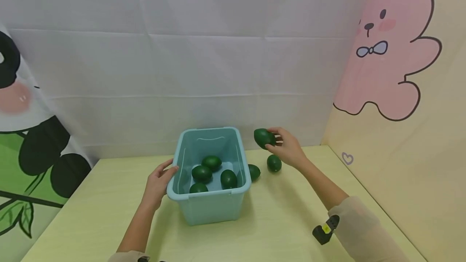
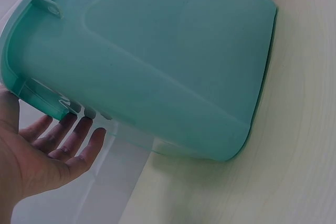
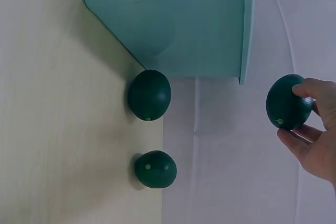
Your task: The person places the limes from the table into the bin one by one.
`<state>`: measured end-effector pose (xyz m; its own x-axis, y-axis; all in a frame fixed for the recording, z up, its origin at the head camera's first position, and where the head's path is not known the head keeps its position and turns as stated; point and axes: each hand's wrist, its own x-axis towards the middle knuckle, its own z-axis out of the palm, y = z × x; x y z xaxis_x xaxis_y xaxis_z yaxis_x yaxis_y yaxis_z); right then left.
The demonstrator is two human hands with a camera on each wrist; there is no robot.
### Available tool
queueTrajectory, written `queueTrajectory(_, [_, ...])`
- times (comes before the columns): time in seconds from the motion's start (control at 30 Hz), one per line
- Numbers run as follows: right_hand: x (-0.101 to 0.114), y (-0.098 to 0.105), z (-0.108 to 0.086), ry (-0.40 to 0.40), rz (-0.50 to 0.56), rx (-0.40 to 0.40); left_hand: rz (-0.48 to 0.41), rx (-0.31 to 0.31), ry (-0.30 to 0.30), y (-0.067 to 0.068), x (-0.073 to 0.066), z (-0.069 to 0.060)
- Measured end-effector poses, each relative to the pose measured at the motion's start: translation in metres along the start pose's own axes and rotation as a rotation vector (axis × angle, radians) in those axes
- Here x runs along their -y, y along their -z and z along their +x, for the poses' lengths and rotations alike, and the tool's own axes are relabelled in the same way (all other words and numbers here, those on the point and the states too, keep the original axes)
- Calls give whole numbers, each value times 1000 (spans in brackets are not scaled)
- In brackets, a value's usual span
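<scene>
A teal plastic bin [image 1: 214, 207] stands on the table with several dark green avocado-like fruits [image 1: 228, 179] inside. My left hand [image 1: 159, 183] holds the bin's left rim; in the left wrist view the thumb of the hand [image 2: 47, 156] lies at the rim and the fingers reach under it along the wall [image 2: 157, 61]. Raised above the table, right of the bin, my right hand [image 1: 289, 148] pinches one green fruit [image 1: 264, 138] between thumb and fingers. The right wrist view shows this fruit [image 3: 289, 102] held by its sides, apart from the bin.
Two more green fruits lie on the table right of the bin, one close to its wall [image 1: 254, 172] and one farther right [image 1: 274, 163]. A white cloth [image 1: 204, 64] hangs behind the table [image 1: 291, 229]. A wall with a pink bear drawing [image 1: 393, 64] borders the right side.
</scene>
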<state>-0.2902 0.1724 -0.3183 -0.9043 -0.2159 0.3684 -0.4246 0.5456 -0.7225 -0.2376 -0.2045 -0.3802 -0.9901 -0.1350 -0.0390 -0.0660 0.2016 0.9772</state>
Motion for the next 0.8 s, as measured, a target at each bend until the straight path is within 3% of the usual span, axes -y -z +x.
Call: queueTrajectory(0.8, [22, -24, 5, 50, 42, 42, 13, -10, 10, -1, -2, -2])
